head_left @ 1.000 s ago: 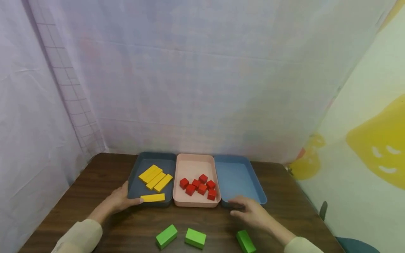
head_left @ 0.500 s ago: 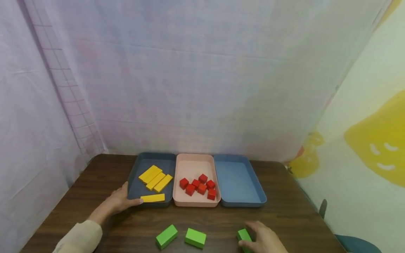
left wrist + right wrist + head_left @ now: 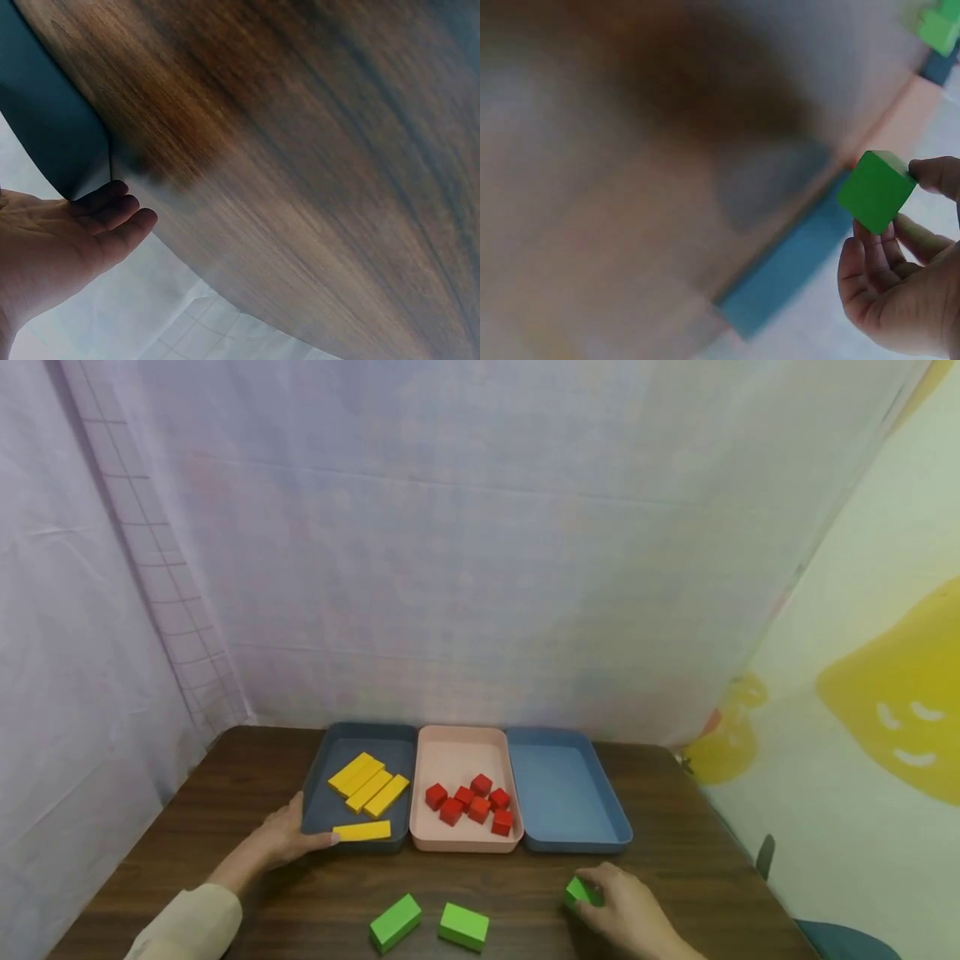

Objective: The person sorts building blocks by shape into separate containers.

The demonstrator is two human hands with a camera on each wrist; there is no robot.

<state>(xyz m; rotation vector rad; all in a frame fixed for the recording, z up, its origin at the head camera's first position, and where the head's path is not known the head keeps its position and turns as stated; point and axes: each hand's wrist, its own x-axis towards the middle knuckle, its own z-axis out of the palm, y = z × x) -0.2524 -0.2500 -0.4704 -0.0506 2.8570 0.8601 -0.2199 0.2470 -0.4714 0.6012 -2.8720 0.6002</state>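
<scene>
My right hand (image 3: 628, 912) pinches a green block (image 3: 578, 893) between thumb and fingers, in front of the light blue tray (image 3: 622, 842). In the right wrist view the held block (image 3: 874, 192) shows a square end toward the camera. My left hand (image 3: 279, 838) rests against the front left corner of the dark blue tray (image 3: 322, 777), fingers along its outer side and thumb near a yellow block (image 3: 363, 832) inside. The left wrist view shows those fingers (image 3: 124, 229) fairly straight at the tray's corner. Two more green blocks (image 3: 395, 922) lie on the table.
Between the blue trays stands a pink tray (image 3: 465, 843) with several red cubes (image 3: 480, 809). Several yellow blocks (image 3: 367, 785) lie together in the dark blue tray. White cloth (image 3: 480, 568) hangs behind the brown table (image 3: 697, 860).
My right hand has moved from the light blue tray's front edge toward the table's front, taken hold of the green block, and brought it slightly up and forward. My left hand has stayed put.
</scene>
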